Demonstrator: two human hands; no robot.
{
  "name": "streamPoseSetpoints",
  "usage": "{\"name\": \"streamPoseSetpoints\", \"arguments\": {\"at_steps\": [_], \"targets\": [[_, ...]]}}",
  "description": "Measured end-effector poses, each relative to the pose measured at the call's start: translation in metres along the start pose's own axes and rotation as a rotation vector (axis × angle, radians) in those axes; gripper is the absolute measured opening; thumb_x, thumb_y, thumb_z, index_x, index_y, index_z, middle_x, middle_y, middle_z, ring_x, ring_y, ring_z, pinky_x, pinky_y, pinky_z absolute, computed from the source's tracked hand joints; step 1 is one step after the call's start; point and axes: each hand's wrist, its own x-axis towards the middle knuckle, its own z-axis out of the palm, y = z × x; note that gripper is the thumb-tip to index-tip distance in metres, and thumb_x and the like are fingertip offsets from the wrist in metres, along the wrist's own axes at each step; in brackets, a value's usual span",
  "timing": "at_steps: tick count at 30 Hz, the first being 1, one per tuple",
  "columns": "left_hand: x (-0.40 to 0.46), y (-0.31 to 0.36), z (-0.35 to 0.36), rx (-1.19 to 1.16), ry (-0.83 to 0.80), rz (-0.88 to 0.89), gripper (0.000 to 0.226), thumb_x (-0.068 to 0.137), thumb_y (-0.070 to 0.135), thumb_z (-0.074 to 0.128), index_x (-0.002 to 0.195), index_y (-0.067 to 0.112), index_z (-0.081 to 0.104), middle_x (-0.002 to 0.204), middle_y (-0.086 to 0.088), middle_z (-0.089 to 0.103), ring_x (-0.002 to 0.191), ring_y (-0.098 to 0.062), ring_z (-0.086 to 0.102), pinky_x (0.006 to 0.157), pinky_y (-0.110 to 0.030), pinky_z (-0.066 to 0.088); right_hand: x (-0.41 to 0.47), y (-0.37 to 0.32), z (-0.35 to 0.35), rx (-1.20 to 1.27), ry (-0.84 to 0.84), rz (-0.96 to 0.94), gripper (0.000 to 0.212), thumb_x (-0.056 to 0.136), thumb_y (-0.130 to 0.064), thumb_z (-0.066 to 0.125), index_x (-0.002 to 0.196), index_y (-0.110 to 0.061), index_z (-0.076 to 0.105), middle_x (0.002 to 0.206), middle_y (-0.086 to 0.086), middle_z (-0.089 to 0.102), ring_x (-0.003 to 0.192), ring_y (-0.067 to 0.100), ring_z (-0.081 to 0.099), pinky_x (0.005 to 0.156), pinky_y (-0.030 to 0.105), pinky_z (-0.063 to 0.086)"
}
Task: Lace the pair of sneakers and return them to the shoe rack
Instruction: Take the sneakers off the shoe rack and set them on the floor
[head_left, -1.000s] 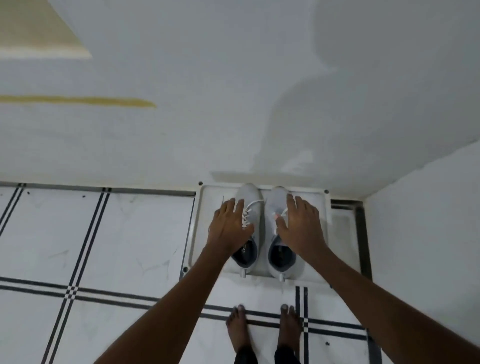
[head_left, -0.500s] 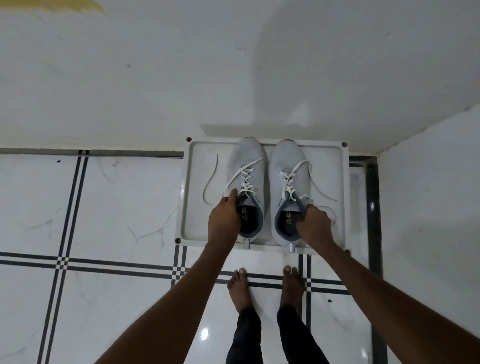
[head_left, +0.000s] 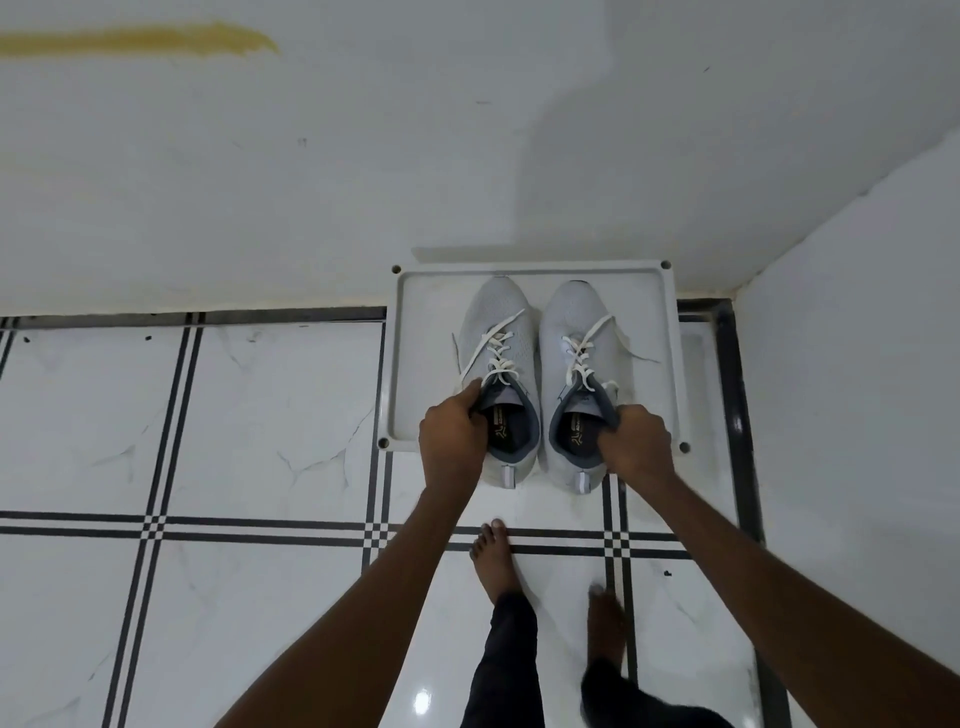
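Note:
Two light grey sneakers with white laces stand side by side, toes toward the wall, over a white tray-like shoe rack (head_left: 410, 364) on the floor. My left hand (head_left: 453, 428) grips the collar of the left sneaker (head_left: 500, 332) at its outer side. On the right sneaker (head_left: 582, 325), my right hand (head_left: 636, 441) holds the collar's outer edge. Both heels stick out past the rack's front rim. Loose lace ends trail off each shoe's sides.
The rack sits in a corner, against the white back wall (head_left: 467, 156) and close to the side wall (head_left: 857, 364). White floor tiles with black lines spread to the left. My bare feet (head_left: 493, 556) stand just behind the rack.
My hands slid from the tops of the sneakers back to their collars and gripped them. The sneakers have shifted toward me, heels now past the rack's front rim.

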Motion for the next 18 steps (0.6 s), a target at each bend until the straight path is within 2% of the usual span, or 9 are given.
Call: {"name": "streamPoseSetpoints", "arguments": {"at_steps": [2, 4, 5, 7, 10, 14, 18], "targets": [[-0.021, -0.005, -0.004, -0.032, 0.028, 0.009, 0.056, 0.085, 0.002, 0.049, 0.133, 0.026, 0.064, 0.086, -0.011, 0.076, 0.069, -0.023, 0.062, 0.058, -0.023, 0.047, -0.019, 0.009, -0.002, 0.027, 0.011, -0.011, 0.014, 0.08, -0.006, 0.055, 0.084, 0.0, 0.067, 0.071, 0.01, 0.063, 0.067, 0.033, 0.061, 0.056, 0.028, 0.04], [-0.047, -0.011, -0.005, -0.018, 0.054, 0.022, 0.055, 0.085, 0.004, 0.051, 0.133, 0.028, 0.064, 0.079, -0.007, 0.073, 0.061, -0.015, 0.055, 0.049, -0.009, 0.032, -0.041, 0.021, 0.0, 0.033, 0.021, -0.026, 0.014, 0.08, -0.007, 0.055, 0.083, -0.002, 0.067, 0.07, 0.011, 0.063, 0.068, 0.035, 0.062, 0.062, 0.03, 0.044], [-0.065, -0.015, -0.005, -0.012, 0.07, 0.032, 0.054, 0.085, 0.004, 0.053, 0.133, 0.028, 0.064, 0.073, -0.004, 0.07, 0.059, -0.013, 0.052, 0.047, -0.009, 0.031, -0.055, 0.029, 0.002, 0.029, 0.02, -0.044, 0.013, 0.081, -0.008, 0.055, 0.083, -0.002, 0.067, 0.069, 0.011, 0.063, 0.069, 0.036, 0.062, 0.064, 0.031, 0.044], [-0.091, -0.022, -0.004, -0.007, 0.095, 0.032, 0.053, 0.085, 0.006, 0.056, 0.131, 0.028, 0.065, 0.066, 0.002, 0.062, 0.058, -0.012, 0.052, 0.049, -0.009, 0.034, -0.073, 0.044, 0.009, 0.033, 0.016, -0.073, 0.013, 0.081, -0.01, 0.056, 0.081, -0.003, 0.066, 0.07, 0.012, 0.063, 0.072, 0.038, 0.062, 0.066, 0.033, 0.045], [-0.133, -0.04, 0.006, -0.052, 0.124, 0.01, 0.05, 0.083, 0.005, 0.059, 0.127, 0.028, 0.069, 0.072, 0.001, 0.072, 0.064, -0.013, 0.062, 0.06, -0.003, 0.04, -0.101, 0.075, 0.022, 0.029, 0.004, -0.097, 0.017, 0.084, -0.016, 0.057, 0.081, -0.002, 0.067, 0.075, 0.016, 0.067, 0.074, 0.039, 0.062, 0.066, 0.034, 0.047], [-0.176, -0.065, 0.027, -0.156, 0.088, -0.013, 0.046, 0.085, 0.007, 0.058, 0.124, 0.028, 0.071, 0.08, -0.002, 0.078, 0.071, -0.018, 0.071, 0.059, -0.013, 0.047, -0.128, 0.108, 0.044, 0.006, -0.028, -0.084, 0.018, 0.086, -0.015, 0.056, 0.085, -0.002, 0.068, 0.073, 0.011, 0.061, 0.07, 0.033, 0.055, 0.066, 0.032, 0.043], [-0.194, -0.102, 0.06, -0.163, 0.073, -0.056, 0.045, 0.086, 0.008, 0.059, 0.125, 0.028, 0.07, 0.084, -0.001, 0.078, 0.074, -0.016, 0.071, 0.061, -0.01, 0.045, -0.141, 0.138, 0.081, 0.011, -0.043, -0.07, 0.017, 0.085, -0.01, 0.056, 0.085, 0.003, 0.067, 0.069, 0.011, 0.059, 0.07, 0.036, 0.059, 0.062, 0.031, 0.04]]}}
